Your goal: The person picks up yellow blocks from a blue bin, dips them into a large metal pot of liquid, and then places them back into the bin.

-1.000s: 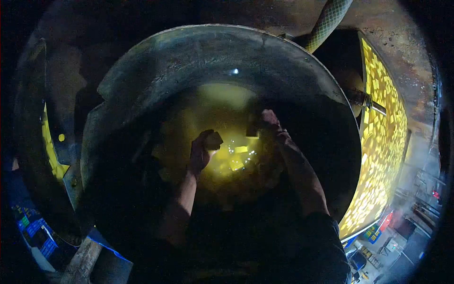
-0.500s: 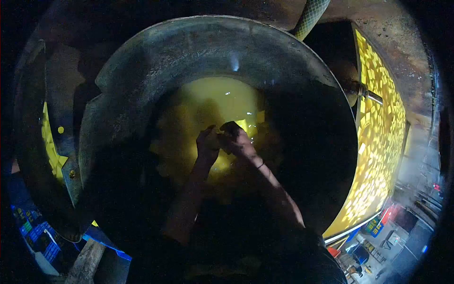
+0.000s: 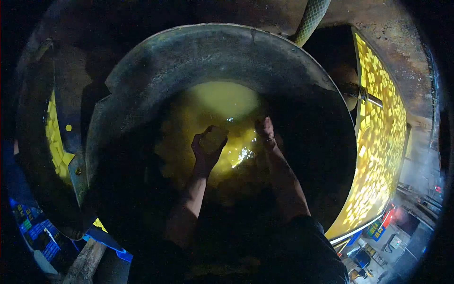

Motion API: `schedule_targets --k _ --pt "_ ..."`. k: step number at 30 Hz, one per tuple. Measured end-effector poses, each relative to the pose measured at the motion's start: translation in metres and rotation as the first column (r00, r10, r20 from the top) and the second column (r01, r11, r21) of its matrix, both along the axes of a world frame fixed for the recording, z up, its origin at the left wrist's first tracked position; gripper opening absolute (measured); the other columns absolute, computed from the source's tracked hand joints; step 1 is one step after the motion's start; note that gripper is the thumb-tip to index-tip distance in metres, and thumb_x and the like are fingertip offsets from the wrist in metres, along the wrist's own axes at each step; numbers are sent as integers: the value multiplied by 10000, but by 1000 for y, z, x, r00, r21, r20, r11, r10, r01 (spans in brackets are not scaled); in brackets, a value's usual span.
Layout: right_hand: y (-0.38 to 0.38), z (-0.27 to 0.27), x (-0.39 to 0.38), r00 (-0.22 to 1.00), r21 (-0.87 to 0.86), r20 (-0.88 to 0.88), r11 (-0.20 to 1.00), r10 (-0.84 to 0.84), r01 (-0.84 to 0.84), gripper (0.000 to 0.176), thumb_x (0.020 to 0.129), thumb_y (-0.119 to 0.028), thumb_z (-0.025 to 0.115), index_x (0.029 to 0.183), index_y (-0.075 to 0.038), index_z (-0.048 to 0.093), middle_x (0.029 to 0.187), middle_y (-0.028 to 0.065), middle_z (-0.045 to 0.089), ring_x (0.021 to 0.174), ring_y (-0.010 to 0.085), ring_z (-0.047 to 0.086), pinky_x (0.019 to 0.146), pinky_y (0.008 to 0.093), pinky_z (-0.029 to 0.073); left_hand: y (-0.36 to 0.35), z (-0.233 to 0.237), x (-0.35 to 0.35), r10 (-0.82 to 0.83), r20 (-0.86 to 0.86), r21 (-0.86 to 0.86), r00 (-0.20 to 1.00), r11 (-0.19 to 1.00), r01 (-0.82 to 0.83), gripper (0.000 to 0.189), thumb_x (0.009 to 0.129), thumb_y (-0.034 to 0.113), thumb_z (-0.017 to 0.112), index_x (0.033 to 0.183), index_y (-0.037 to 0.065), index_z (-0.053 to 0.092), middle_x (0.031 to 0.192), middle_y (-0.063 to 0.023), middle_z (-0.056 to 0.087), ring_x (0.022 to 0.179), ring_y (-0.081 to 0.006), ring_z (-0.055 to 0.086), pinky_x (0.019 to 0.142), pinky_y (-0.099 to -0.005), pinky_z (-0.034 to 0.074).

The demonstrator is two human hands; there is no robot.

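Note:
A large round metal wok [image 3: 227, 45] holds cloudy yellowish liquid [image 3: 227, 97]. Above that liquid, left of the middle, my left hand [image 3: 206, 150] grips a dull yellowish block [image 3: 215, 137] with flat faces, its fingers wrapped round the sides. My right hand [image 3: 268, 130] is apart from it, over the right side of the liquid, seen edge-on with fingers pointing away from me. Nothing shows in it, though part of it lies in shadow. A bright yellow piece [image 3: 235, 155] glistens in the liquid between my wrists.
On the right stands a vat with many yellow square pieces [image 3: 378, 142] and a metal pipe [image 3: 371, 98] jutting over it. More yellow pieces [image 3: 56, 142] lie at the left. A ribbed hose [image 3: 312, 21] hangs at the top. Blue plastic [image 3: 113, 248] sits at lower left.
My hands were together over the middle of the wok. They have parted: the right moved right, and the left stays near the middle with the block now plainly visible.

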State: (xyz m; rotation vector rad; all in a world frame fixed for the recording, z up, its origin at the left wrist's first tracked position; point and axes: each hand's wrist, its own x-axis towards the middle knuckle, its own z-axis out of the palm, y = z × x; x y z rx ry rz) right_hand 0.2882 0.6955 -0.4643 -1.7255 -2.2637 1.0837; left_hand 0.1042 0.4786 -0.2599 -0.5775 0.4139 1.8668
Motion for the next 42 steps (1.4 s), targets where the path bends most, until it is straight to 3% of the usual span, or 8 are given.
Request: schedule_targets --k 2,6,8,18,29,35,39,42 --pt "18 -14 13 994 81 54 992 91 -95 410 848 -228 492 1191 -6 461 958 165 613 817 280 611 787 339 487 -1 -16 -2 -392 -843 -454 370 885 -98 351 813 282 427 1032 44 563 1073 -136 546 989 -284 533 916 -445 408" --pt "21 75 -5 963 38 187 978 196 -206 362 841 -205 500 1141 -3 484 914 146 612 768 255 598 739 328 480 18 90 -25 -372 -846 -481 382 843 -243 333 844 258 388 1027 40 563 1072 -123 554 985 -284 544 932 -450 401" --pt "16 80 -4 954 16 175 968 245 -251 338 837 -193 504 1116 -1 495 892 136 612 743 243 591 715 323 477 12 60 -42 100 -10 -103 995 990 -100 358 853 256 360 1069 37 544 1056 -102 565 987 -280 552 947 -441 388" --pt "-62 97 -41 848 -138 30 842 530 -522 225 820 -136 522 991 6 553 784 87 609 621 183 557 596 295 459 37 192 -90 -70 -421 145 904 979 143 437 747 338 461 1065 49 542 1093 -136 570 1019 -287 535 894 -489 375" --pt "-146 325 -118 696 -534 -656 472 292 -702 392 783 -7 594 1159 -16 485 980 136 622 843 193 622 775 285 509 -211 348 -80 565 -326 466 758 794 -391 543 722 359 493 1174 62 447 1157 -165 487 1094 -327 451 900 -514 353" --pt "-336 546 -202 300 -146 -700 281 648 -948 375 673 -86 758 994 -36 570 921 7 606 833 83 549 705 226 462 -378 316 -77 729 -633 326 262 558 -764 556 764 263 524 1248 65 336 1188 -177 445 1075 -306 452 894 -449 388" --pt "-465 555 -247 -54 81 -860 31 507 -996 298 622 -50 766 853 -18 580 830 34 593 746 75 528 637 236 439 -464 257 -100 779 -474 415 411 609 -676 371 778 288 445 975 -7 553 904 -150 592 832 -262 584 790 -371 473" --pt "-562 574 -268 201 -201 -581 100 789 -974 263 643 -72 740 836 4 578 815 60 585 752 121 546 682 265 442 -495 256 -102 731 -452 129 511 621 -774 414 785 311 430 1050 9 531 979 -145 585 878 -276 578 808 -390 468"
